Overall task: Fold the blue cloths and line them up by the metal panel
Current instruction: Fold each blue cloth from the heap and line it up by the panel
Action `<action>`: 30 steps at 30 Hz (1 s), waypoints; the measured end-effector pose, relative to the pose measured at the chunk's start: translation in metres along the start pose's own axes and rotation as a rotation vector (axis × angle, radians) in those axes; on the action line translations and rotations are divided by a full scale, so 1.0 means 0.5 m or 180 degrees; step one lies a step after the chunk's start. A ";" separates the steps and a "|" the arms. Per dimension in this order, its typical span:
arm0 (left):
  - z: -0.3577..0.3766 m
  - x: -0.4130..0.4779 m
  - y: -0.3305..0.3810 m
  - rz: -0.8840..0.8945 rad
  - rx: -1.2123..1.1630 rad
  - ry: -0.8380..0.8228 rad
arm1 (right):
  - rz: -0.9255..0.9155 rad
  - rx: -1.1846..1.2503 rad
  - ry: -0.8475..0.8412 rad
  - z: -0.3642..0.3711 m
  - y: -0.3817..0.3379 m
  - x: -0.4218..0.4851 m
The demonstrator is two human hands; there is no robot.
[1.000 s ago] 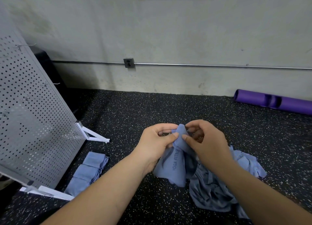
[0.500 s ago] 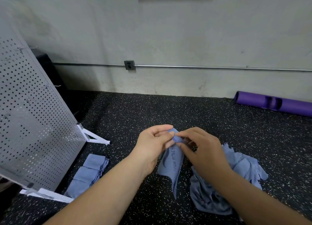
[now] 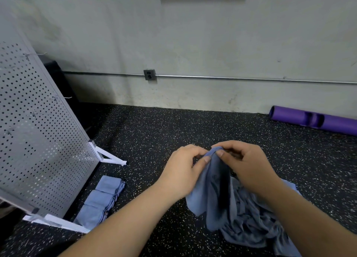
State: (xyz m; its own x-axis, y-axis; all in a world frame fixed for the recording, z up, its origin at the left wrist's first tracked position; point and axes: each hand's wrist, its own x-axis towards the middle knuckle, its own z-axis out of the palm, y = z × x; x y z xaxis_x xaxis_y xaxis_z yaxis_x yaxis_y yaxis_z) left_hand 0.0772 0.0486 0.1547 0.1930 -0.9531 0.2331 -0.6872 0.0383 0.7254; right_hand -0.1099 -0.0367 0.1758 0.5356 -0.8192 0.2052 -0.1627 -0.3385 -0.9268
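Metal panel (image 3: 38, 131) at left, leaning. Just right of its foot, three folded cloths (image 3: 100, 200) lie in a row on the floor (image 3: 154, 133). Farther right, left hand (image 3: 183, 171) and right hand (image 3: 245, 166) pinch the held cloth (image 3: 212, 189) above a loose heap (image 3: 251, 224); farthest right, tube (image 3: 313, 119) along the wall (image 3: 193, 44).

The floor (image 3: 173, 129) lies open through the middle to the far wall (image 3: 193, 44). The perforated metal panel (image 3: 38, 141) and its white feet (image 3: 111, 157) block the left edge; a purple tube (image 3: 328, 122) occupies the far-right corner.
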 end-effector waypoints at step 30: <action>-0.001 0.001 0.004 0.0188 -0.0331 0.0310 | -0.0281 -0.0337 0.0465 -0.020 -0.007 0.000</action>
State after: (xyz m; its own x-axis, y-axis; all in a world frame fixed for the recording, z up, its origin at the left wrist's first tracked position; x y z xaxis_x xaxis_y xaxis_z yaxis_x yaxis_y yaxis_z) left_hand 0.0762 0.0483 0.1567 0.2248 -0.9148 0.3355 -0.6241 0.1292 0.7706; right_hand -0.1175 -0.0402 0.1824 0.4271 -0.8400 0.3348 -0.2106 -0.4525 -0.8665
